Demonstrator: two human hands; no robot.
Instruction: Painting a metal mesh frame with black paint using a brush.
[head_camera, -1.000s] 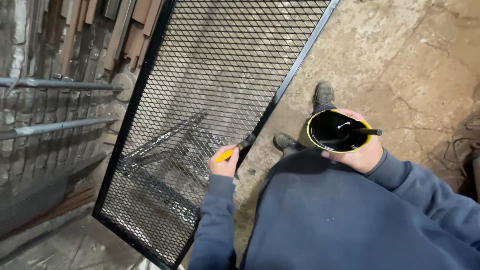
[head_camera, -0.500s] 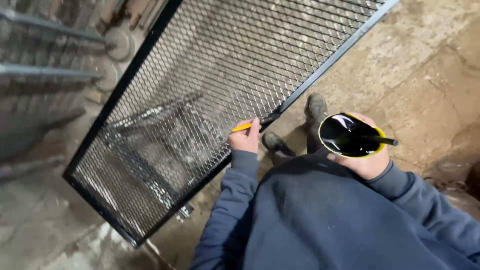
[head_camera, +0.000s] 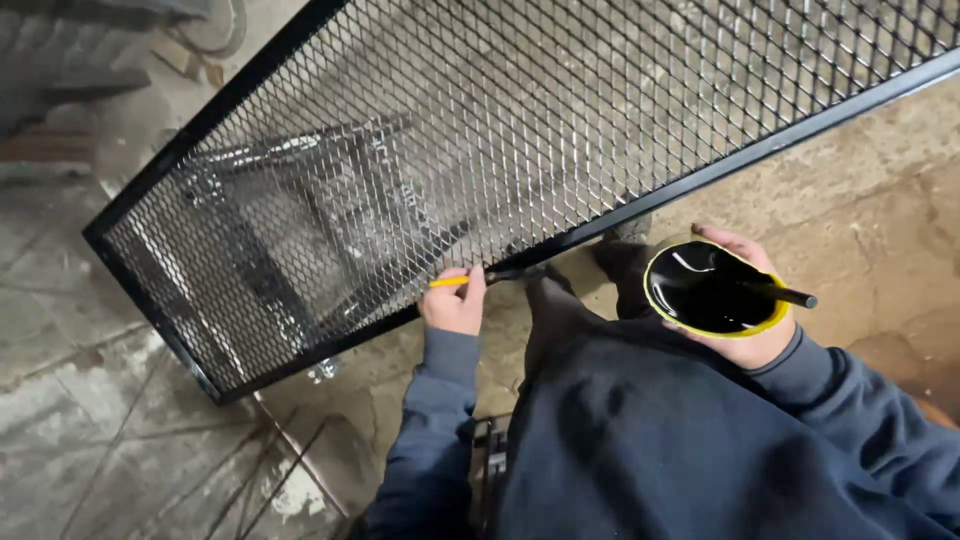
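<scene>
My left hand (head_camera: 455, 303) grips a yellow-handled paintbrush (head_camera: 450, 281), its dark tip lying against the black frame edge of a large expanded-metal mesh panel (head_camera: 480, 120). The panel lies flat on a stand, slanting across the view. My right hand (head_camera: 745, 335) cups a yellow-rimmed bowl of black paint (head_camera: 708, 290) with a black stick (head_camera: 790, 295) resting across it. Dark blue sleeves cover both arms.
A metal stand (head_camera: 300, 200) shows through the mesh beneath the panel. My shoes (head_camera: 615, 255) stand on the worn concrete floor (head_camera: 860, 180) just below the panel's edge. Cracked concrete (head_camera: 120, 440) with pale stains spreads at lower left.
The view has swung and come closer, so the panel now fills the top. My left hand has slid the brush along the frame edge. The bowl stays held in my right hand.
</scene>
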